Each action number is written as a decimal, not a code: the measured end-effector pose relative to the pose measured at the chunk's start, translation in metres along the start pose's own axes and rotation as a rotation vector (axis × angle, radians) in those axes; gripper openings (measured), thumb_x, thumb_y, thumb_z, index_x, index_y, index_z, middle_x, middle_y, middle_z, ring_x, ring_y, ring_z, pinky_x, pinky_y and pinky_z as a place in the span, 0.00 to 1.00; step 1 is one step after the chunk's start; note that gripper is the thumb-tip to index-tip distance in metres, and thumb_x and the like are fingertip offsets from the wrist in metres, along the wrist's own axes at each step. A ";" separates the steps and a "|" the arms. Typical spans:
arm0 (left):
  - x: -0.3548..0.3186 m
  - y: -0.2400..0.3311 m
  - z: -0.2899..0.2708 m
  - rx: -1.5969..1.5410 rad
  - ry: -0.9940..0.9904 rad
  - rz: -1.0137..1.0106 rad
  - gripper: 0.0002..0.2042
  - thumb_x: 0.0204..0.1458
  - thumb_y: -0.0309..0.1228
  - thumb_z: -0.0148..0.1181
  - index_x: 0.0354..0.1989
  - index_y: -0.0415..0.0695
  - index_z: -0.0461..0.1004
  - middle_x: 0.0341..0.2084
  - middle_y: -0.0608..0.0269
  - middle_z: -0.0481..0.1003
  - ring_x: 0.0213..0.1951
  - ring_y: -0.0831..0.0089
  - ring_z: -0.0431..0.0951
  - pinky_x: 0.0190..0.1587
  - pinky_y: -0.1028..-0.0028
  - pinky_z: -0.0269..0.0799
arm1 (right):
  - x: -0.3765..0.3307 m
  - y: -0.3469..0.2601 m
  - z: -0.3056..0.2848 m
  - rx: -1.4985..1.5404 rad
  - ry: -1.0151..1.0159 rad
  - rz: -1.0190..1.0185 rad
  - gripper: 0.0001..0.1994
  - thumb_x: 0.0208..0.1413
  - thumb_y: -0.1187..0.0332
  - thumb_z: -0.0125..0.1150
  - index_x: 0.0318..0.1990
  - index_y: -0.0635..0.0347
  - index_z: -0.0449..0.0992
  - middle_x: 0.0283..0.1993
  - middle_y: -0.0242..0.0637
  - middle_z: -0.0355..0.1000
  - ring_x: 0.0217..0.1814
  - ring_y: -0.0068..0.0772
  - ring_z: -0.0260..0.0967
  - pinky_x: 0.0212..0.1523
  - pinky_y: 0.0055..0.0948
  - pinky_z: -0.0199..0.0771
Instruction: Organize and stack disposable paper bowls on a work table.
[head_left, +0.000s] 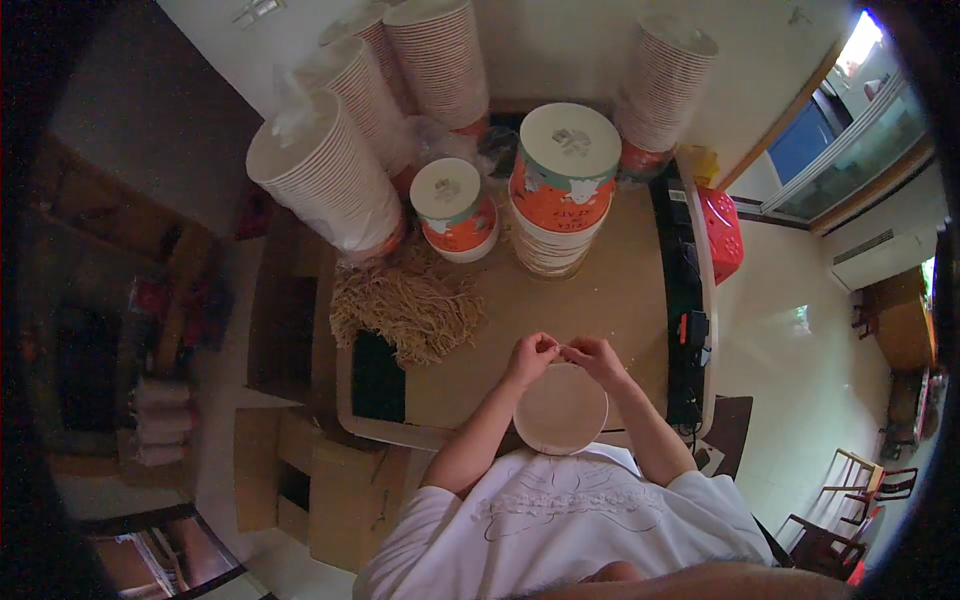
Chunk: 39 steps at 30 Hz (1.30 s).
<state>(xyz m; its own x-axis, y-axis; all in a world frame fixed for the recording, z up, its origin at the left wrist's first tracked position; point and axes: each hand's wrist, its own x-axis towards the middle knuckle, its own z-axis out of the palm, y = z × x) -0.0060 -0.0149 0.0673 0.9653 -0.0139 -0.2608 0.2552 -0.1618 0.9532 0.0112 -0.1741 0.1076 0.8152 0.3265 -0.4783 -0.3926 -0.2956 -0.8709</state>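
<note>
Both hands meet at the far rim of a round paper bowl (560, 408), which sits upside down or lidded, its plain pale face up, on the table (630, 290) just in front of the person's body.

Left hand (532, 357): fingers drawn together in a pinch over the bowl's far edge. It appears to grip a thin strand, too fine to confirm.

Right hand (592, 357): likewise pinched, fingertips almost touching those of the left hand. What it pinches cannot be made out.

Beyond and to the left of the left hand lies a loose heap of straw-coloured string (405, 305), near but not touching. Farther ahead of both hands stand a tall stack of orange printed bowls (562, 190) and a shorter stack (455, 212). Sleeved stacks of bowls (330, 180) stand well beyond.

Judgement: the work looks like tying or fixing a strand at the rim. To do it well, the bowl should stay flat and steady under the wrists, tension kept even between both pinches, and the knot seated on the rim, not on the face.
</note>
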 end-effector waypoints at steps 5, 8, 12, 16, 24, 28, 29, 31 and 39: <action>-0.001 0.003 0.003 -0.066 0.026 -0.047 0.03 0.41 0.25 0.56 0.23 0.40 0.70 0.17 0.67 0.72 0.22 0.82 0.70 0.26 0.80 0.66 | 0.003 0.009 0.000 -0.280 0.111 -0.156 0.08 0.47 0.67 0.56 0.29 0.63 0.73 0.24 0.28 0.69 0.28 0.17 0.62 0.29 0.18 0.63; -0.001 0.005 0.003 -0.041 0.031 -0.034 0.03 0.41 0.26 0.57 0.23 0.40 0.71 0.17 0.67 0.72 0.22 0.81 0.71 0.25 0.80 0.66 | 0.006 0.007 0.002 -0.014 0.020 -0.237 0.07 0.46 0.68 0.55 0.29 0.63 0.73 0.22 0.28 0.68 0.25 0.16 0.61 0.26 0.19 0.62; -0.001 0.006 0.003 -0.037 0.033 -0.015 0.04 0.41 0.26 0.57 0.23 0.40 0.71 0.17 0.67 0.72 0.21 0.81 0.71 0.25 0.80 0.66 | 0.009 0.006 0.000 -0.040 0.041 -0.242 0.06 0.46 0.69 0.55 0.29 0.63 0.73 0.21 0.28 0.67 0.23 0.17 0.60 0.24 0.20 0.62; -0.004 0.010 0.001 -0.004 0.026 -0.049 0.03 0.42 0.26 0.56 0.24 0.40 0.71 0.18 0.67 0.71 0.22 0.81 0.70 0.26 0.80 0.66 | 0.012 0.005 -0.003 -0.162 0.021 -0.250 0.06 0.45 0.70 0.55 0.29 0.63 0.73 0.21 0.28 0.67 0.23 0.17 0.60 0.23 0.20 0.62; -0.009 0.019 0.011 -0.063 0.001 -0.131 0.02 0.44 0.23 0.51 0.26 0.38 0.67 0.19 0.62 0.72 0.22 0.77 0.73 0.24 0.77 0.69 | 0.012 0.010 -0.009 -0.164 -0.034 -0.224 0.05 0.43 0.71 0.54 0.27 0.63 0.73 0.21 0.28 0.66 0.24 0.17 0.60 0.23 0.20 0.61; -0.007 0.001 0.009 -0.046 0.056 -0.064 0.02 0.47 0.23 0.47 0.27 0.38 0.64 0.19 0.59 0.72 0.21 0.73 0.74 0.24 0.75 0.71 | 0.006 0.005 -0.015 0.042 -0.187 -0.003 0.07 0.44 0.69 0.52 0.28 0.62 0.72 0.22 0.28 0.65 0.25 0.17 0.60 0.25 0.18 0.59; -0.006 -0.003 0.007 -0.083 0.064 -0.065 0.02 0.48 0.24 0.46 0.28 0.38 0.63 0.19 0.59 0.72 0.20 0.71 0.74 0.23 0.75 0.71 | 0.005 0.009 -0.018 0.141 -0.243 0.008 0.07 0.45 0.68 0.52 0.28 0.62 0.72 0.22 0.28 0.65 0.26 0.17 0.60 0.26 0.18 0.59; -0.007 0.001 0.003 -0.225 0.071 -0.149 0.03 0.49 0.24 0.46 0.29 0.39 0.62 0.18 0.58 0.71 0.19 0.70 0.74 0.22 0.74 0.71 | 0.003 0.015 -0.024 0.096 -0.225 0.044 0.07 0.45 0.68 0.53 0.28 0.62 0.72 0.22 0.27 0.65 0.26 0.17 0.59 0.26 0.18 0.59; -0.011 0.011 -0.004 -0.443 0.047 -0.254 0.04 0.49 0.25 0.46 0.33 0.40 0.62 0.18 0.60 0.71 0.18 0.73 0.72 0.21 0.77 0.69 | -0.004 0.028 -0.029 0.132 -0.271 0.113 0.09 0.48 0.65 0.53 0.27 0.62 0.72 0.24 0.27 0.65 0.27 0.16 0.59 0.28 0.18 0.58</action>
<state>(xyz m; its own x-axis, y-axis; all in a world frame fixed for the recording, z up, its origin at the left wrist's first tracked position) -0.0137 -0.0122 0.0811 0.8685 0.0171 -0.4953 0.4714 0.2798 0.8363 0.0095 -0.2101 0.0889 0.6270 0.5305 -0.5705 -0.5406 -0.2310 -0.8090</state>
